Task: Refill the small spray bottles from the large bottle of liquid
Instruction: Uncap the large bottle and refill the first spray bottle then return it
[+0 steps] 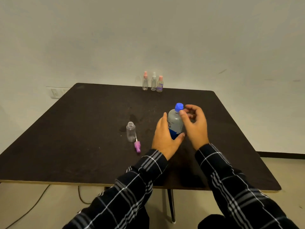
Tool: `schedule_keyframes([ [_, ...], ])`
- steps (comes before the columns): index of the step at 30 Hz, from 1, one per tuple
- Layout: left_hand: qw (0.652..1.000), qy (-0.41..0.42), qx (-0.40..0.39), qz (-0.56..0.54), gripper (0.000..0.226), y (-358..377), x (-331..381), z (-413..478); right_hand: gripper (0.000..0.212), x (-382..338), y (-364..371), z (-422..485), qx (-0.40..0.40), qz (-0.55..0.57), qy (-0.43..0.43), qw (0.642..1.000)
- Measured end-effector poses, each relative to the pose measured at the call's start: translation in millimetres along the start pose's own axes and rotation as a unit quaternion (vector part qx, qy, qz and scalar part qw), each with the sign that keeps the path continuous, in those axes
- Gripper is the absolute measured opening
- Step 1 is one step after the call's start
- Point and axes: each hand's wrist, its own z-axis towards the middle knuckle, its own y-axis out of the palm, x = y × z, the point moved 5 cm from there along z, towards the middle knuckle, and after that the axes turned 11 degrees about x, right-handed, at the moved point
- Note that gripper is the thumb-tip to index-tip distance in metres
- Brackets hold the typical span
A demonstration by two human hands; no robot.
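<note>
The large bottle (pixel 175 121), grey with a blue label and a blue cap (pixel 179 107), stands upright right of the table's middle. My left hand (pixel 165 138) grips its lower body, thumb up the left side and a fingertip showing round the right. My right hand (pixel 194 124) hovers at the neck with loosely curled fingers, the thumb tip just under the cap, and nothing is pinched. A small clear spray bottle (pixel 131 132) stands uncapped to the left. Its purple spray head (pixel 137 146) lies on the table beside it.
Three small capped spray bottles (pixel 153 83) stand in a row at the far edge of the dark table (pixel 74 138). A damp patch (pixel 132 118) marks the tabletop behind the uncapped bottle. Cables run over the floor at lower left.
</note>
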Motion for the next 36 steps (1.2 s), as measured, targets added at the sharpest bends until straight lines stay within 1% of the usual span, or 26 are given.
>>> schedule_keyframes([
  [2,1.000,-0.009,0.012,0.013,0.098,6,0,11,0.032,-4,5,5,-0.027,0.001,-0.005,1.000],
  [4,0.999,-0.013,0.034,0.015,0.087,8,-2,18,0.033,-6,10,9,-0.024,-0.008,-0.013,1.000],
  [7,0.999,-0.009,0.042,0.025,0.075,6,-5,24,0.030,-5,15,14,-0.023,-0.007,-0.015,1.000],
  [9,0.999,0.001,0.044,0.026,0.073,3,-6,25,0.025,-4,17,14,-0.050,-0.007,-0.022,0.998],
  [12,0.999,0.015,0.042,0.024,0.069,3,-6,24,0.028,-1,15,13,-0.104,0.025,0.013,0.994],
  [15,0.999,0.019,0.039,0.026,0.069,4,-5,24,0.029,-5,13,14,-0.120,0.022,0.003,0.993],
  [17,0.999,0.021,0.040,0.028,0.070,5,-6,24,0.029,-11,13,16,-0.097,0.044,-0.004,0.994],
  [18,0.999,0.022,0.039,0.029,0.071,5,-7,25,0.028,-13,13,17,-0.073,0.062,0.002,0.995],
  [21,0.999,0.022,0.036,0.026,0.073,4,-6,25,0.026,-11,4,18,0.037,0.102,0.037,0.993],
  [23,0.999,0.019,0.028,0.020,0.075,4,-6,25,0.025,-1,-8,11,0.084,0.063,0.059,0.993],
  [26,0.999,0.020,0.019,0.022,0.075,2,-6,27,0.023,18,-27,-14,0.079,-0.049,0.091,0.992],
  [28,0.999,0.020,0.015,0.022,0.076,1,-6,28,0.023,28,-39,-27,0.045,-0.130,0.099,0.986],
  [31,1.000,0.015,0.013,0.022,0.077,2,-6,29,0.019,41,-46,-39,-0.058,-0.273,0.104,0.955],
  [33,1.000,0.015,0.011,0.018,0.076,1,-6,29,0.017,44,-45,-41,-0.096,-0.341,0.075,0.932],
  [36,1.000,0.019,0.007,0.018,0.074,-1,-5,30,0.030,46,-38,-40,-0.133,-0.405,0.029,0.904],
])
